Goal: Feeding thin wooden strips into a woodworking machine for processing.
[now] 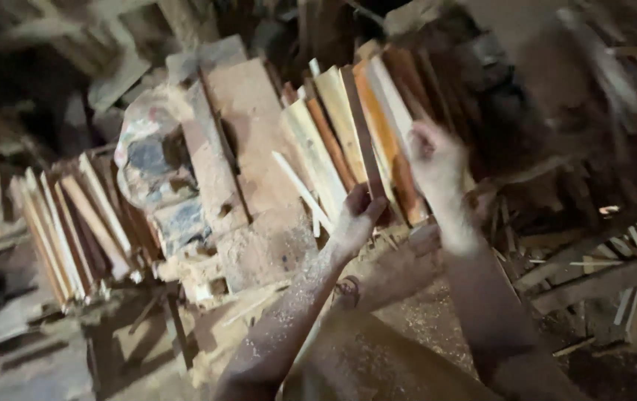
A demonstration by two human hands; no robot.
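A sawdust-covered left hand [355, 215] gripped the lower end of a dark slat [363, 137] in a leaning stack of wooden slats [340, 134], while the blurred right hand [433, 160] apparently steadied the stack's edge, its grip unclear.

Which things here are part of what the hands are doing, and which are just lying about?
In hand:
- left hand gripping a dark wooden slat
- right hand on the leaning stack of slats

Lying about:
- second bundle of slats at left
- patterned sack
- wide boards
- scrap strips at right
- sawdust
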